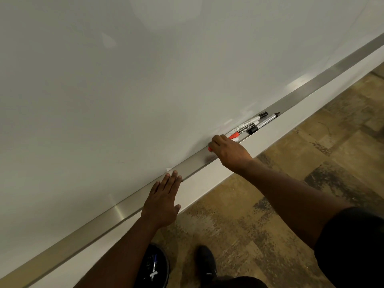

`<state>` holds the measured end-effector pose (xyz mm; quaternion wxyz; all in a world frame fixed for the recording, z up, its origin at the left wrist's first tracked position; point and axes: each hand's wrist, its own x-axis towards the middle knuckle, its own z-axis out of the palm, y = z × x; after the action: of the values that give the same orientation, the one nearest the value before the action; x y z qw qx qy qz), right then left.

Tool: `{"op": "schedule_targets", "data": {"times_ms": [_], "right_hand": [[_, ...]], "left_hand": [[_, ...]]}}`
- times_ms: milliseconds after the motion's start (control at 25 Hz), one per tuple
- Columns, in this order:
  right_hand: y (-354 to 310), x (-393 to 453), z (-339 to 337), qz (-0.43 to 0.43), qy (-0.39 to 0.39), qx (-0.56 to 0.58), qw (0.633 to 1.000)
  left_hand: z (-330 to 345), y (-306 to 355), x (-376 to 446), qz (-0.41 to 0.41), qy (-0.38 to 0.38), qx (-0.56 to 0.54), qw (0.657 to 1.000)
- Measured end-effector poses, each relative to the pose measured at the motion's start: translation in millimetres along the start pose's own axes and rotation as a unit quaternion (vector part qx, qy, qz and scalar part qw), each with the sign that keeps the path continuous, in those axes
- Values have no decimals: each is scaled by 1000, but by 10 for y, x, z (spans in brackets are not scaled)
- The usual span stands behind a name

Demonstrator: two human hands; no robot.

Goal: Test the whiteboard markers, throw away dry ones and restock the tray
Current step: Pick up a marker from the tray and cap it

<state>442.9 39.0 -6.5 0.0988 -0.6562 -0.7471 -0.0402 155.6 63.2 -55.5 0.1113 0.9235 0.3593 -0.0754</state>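
The long brushed-metal tray (324, 86) holds black-capped white markers (249, 124); the right hand (228, 152) grips a red-tipped white marker (233, 135) there (left hand (163, 202) flat, fingers straight).

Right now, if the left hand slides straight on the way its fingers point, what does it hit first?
Likely the whiteboard: the left hand lies flat, fingertips over the metal tray, pointing up-right at the board. Depth is unclear.

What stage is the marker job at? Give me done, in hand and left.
Done: some discarding, it seems, since markers lie in the black bin on the floor. The whiteboard shows almost no test strokes.
In hand: the right hand grips a red marker at the tray; the left hand rests flat on the tray's edge.
Left: testing the other markers in the tray, then restocking.
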Motion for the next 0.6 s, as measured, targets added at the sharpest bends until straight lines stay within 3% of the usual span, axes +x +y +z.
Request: {"op": "schedule_targets", "data": {"times_ms": [200, 320, 400, 480, 600], "right_hand": [[-236, -23, -35, 52, 99, 92, 989], [-452, -118, -202, 111, 172, 213, 955], [-665, -186, -321, 154, 226, 312, 910], [-914, -189, -422, 213, 233, 453, 834], [-1297, -167, -542, 243, 184, 635, 710]], "left_hand": [[-11, -7, -2, -2, -9, 3, 1000], [-10, -48, -2, 7, -9, -29, 1000], [-25, -109, -19, 10, -14, -93, 996], [-97, -146, -69, -7, -15, -196, 980], [-359, -55, -253, -95, 21, -377, 921]]}}
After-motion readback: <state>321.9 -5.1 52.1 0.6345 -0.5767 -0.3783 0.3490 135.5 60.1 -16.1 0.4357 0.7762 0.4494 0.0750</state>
